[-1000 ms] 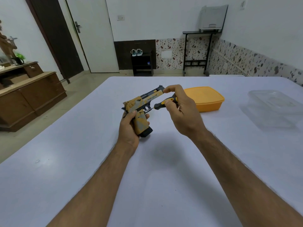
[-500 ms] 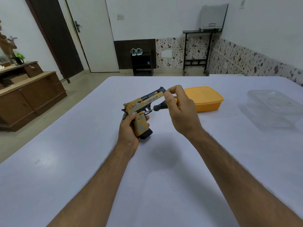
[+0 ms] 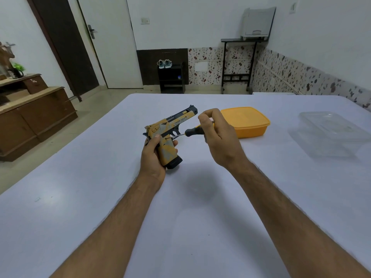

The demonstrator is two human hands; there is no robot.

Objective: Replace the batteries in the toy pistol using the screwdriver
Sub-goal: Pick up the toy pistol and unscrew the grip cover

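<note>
A yellow and grey toy pistol (image 3: 170,125) with a black base is held above the white table (image 3: 100,197), barrel pointing up and to the right. My left hand (image 3: 153,155) grips its handle from the left. My right hand (image 3: 218,137) pinches the black and yellow handle of a small screwdriver (image 3: 192,131). The thin metal shaft runs left, and its tip touches the pistol's side just above the grip, by my left thumb. Most of the screwdriver handle is hidden under my right fingers.
An orange lidded box (image 3: 246,121) sits on the table just behind my right hand. A clear plastic container (image 3: 329,133) lies further right. A wooden cabinet (image 3: 30,113) stands off the table's left edge.
My right hand has turned and shifted on the screwdriver handle, fingers lifting higher, while the tip stays on the pistol. The left hand and pistol have barely moved.
</note>
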